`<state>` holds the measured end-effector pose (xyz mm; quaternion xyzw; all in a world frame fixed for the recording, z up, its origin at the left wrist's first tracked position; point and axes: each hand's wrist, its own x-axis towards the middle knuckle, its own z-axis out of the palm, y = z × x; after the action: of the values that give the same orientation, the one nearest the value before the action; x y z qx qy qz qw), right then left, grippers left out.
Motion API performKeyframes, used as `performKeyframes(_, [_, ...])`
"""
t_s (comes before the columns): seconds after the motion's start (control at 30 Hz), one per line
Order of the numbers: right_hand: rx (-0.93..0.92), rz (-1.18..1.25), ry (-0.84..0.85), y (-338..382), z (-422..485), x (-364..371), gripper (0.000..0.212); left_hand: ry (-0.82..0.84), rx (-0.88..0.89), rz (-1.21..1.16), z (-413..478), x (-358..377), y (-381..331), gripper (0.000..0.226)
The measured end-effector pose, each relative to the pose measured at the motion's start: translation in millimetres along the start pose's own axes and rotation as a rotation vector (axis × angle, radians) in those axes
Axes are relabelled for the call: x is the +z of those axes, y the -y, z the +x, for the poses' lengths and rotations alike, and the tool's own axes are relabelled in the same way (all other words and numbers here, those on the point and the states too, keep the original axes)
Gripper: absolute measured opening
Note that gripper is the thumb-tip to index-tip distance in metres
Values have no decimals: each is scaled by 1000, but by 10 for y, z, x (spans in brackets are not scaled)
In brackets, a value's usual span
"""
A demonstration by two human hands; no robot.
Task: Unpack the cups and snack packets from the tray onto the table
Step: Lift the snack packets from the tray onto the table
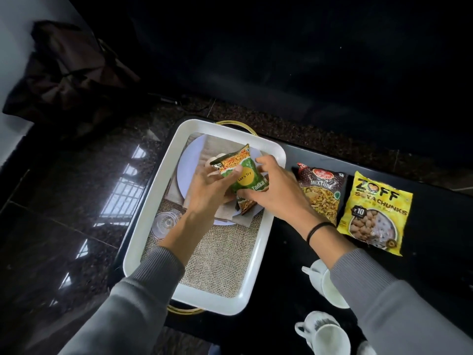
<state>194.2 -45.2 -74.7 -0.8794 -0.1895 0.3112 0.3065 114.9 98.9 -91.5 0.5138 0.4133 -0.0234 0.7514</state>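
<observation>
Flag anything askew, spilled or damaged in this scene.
One white ceramic cup and a second white cup nearer the person seem to lie on their sides on the black table, mouths facing the person rather than up. Nothing looks spilled or torn.

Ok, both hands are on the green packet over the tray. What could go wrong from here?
1. The glass sits in the tray right beside the left forearm; swinging the green packet out could knock it.
2. The right sleeve lies over a cup on the table; drawing that arm back may tip it.
3. A second packet lies under the right hand and might get dragged along.
</observation>
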Motion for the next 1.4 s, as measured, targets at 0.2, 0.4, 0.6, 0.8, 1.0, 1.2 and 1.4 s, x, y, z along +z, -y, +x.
performKeyframes(0.2, [123, 360, -6, -68, -194, -185, 86, 61, -19, -39, -188, 168, -104, 68])
performKeyframes(0.4, [153, 698, -84, -419, -483, -543, 46, 186, 76, 108, -373, 741, -173, 37])
performKeyframes(0.6, [290, 768, -235, -969, -933, -986, 43, 263, 91, 193, -563, 1586, 28, 29])
performKeyframes(0.8, [380, 912, -400, -1651, -1427, -1318, 37, 258, 51, 298, -731, 2491, 502, 41])
performKeyframes(1.0, [474, 805, -549, -2214, -1673, -1453, 36, 283, 35, 428, -842, 3103, 899, 45])
performKeyframes(1.2, [529, 567, -599, -2500, -1663, -1458, 44, 294, 51, 586, -815, 3344, 1071, 44])
performKeyframes(1.4, [472, 244, -649, -2440, -1646, -1410, 43, 255, 185, 759, -776, 3304, 1045, 33])
